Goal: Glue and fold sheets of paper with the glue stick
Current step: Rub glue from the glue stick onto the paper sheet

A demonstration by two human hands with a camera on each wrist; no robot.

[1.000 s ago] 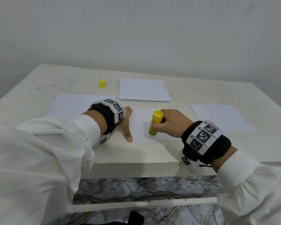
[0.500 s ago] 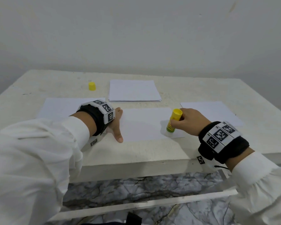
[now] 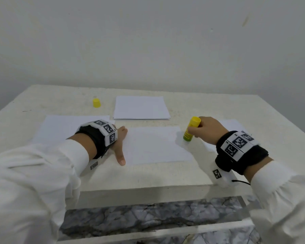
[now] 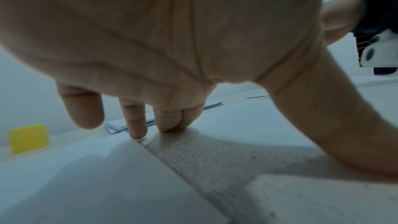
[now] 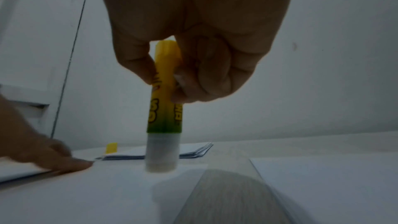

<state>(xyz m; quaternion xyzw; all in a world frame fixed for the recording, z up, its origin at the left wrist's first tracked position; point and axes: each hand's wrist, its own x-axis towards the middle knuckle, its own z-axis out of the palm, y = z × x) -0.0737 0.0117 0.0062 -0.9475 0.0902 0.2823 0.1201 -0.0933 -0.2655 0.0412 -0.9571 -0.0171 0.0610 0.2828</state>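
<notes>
Four lots of white paper lie on the pale table (image 3: 42, 101) against a bare wall — the centre sheet (image 3: 155, 147) pinned by the flat left hand (image 3: 119, 140), the right hand (image 3: 207, 130) gripping the glue stick (image 3: 190, 129) at its right edge.

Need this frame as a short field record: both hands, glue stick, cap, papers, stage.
left hand: fingers spread, pressing left edge of centre sheet
right hand: grips glue stick
glue stick: uncapped, roughly upright, tip down at the centre sheet's right edge
cap: yellow, standing on table, far left, apart from papers
paper stack: behind centre sheet
other sheets: left sheet, right sheet
stage: gluing, centre sheet flat, not yet folded
</notes>
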